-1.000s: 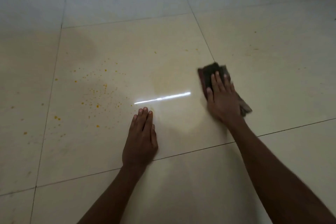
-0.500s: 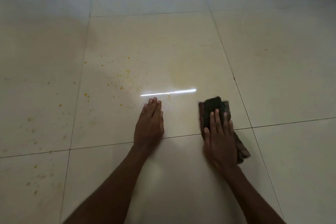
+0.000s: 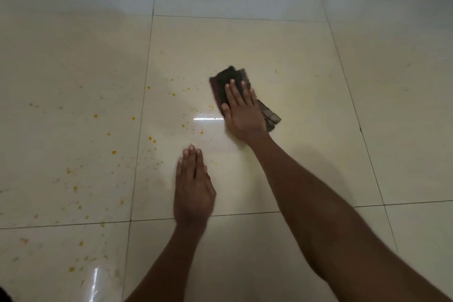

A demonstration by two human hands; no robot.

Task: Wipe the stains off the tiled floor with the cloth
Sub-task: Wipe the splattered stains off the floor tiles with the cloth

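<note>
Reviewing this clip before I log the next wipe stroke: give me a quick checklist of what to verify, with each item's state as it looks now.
1. Right hand flat on the cloth, fingers straight: ok.
2. Cloth lies on the tiled floor, folded, with a tail showing past the wrist side: ok.
3. Left hand rests flat on the floor, apart from the cloth, out of the cloth's way: ok.
4. Orange stains remaining to the left of the cloth: not ok, many specks left.
5. Stains on the neighbouring left tile: not ok, untouched.
6. Whether the cloth is damp enough to lift them: cannot tell.
</note>
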